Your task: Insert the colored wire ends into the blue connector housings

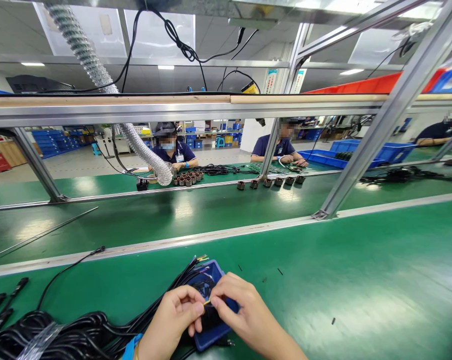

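Note:
My left hand (pixel 181 312) and my right hand (pixel 237 300) meet over a small blue bin (pixel 213 340). Between their fingertips runs a thin yellow wire (pixel 207 302), pinched from both sides. Dark pieces lie inside the bin, partly hidden by my hands. A bundle of black cables (pixel 162 300) passes behind my left hand, its stripped coloured wire ends (pixel 201 258) resting at the bin's far rim. More coiled black cable (pixel 94 332) is heaped at the lower left, bound with clear wrap.
Short black scraps (pixel 280 271) lie on the green table (pixel 361 260). A metal rail (pixel 154 244) separates it from a conveyor strip holding a thin rod (pixel 42 234) and several round metal parts (pixel 268 183). A slanted post (pixel 361 155) rises at right. Co-workers sit opposite.

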Tool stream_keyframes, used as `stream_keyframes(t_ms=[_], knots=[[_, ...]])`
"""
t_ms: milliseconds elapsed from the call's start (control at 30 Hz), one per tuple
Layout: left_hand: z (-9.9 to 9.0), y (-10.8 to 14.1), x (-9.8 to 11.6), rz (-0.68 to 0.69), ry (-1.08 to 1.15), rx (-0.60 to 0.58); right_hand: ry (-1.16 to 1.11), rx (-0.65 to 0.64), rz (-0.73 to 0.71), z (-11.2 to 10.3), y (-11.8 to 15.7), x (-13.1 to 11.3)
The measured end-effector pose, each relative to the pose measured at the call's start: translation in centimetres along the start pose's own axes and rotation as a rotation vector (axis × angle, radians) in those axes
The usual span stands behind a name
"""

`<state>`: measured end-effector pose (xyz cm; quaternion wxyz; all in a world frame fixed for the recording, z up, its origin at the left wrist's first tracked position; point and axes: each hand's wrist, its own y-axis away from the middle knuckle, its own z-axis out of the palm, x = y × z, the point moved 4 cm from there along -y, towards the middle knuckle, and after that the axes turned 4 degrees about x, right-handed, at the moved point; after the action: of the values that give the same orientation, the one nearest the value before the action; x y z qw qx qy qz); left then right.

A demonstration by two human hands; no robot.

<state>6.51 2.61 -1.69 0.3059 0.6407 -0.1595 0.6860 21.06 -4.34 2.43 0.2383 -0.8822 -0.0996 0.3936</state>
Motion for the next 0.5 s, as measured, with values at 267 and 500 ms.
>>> stream_keyframes(t_ms=[267, 500], knots=[[-0.7, -0.3, 0.2, 0.021, 0.034, 0.074, 0.433, -0.286, 0.128, 4.3, 0.0, 1.6], [-0.5, -0.2, 0.3, -0.026, 0.084, 0.083, 0.574, -0.339, 0.167, 6.6, -0.2, 2.5]])
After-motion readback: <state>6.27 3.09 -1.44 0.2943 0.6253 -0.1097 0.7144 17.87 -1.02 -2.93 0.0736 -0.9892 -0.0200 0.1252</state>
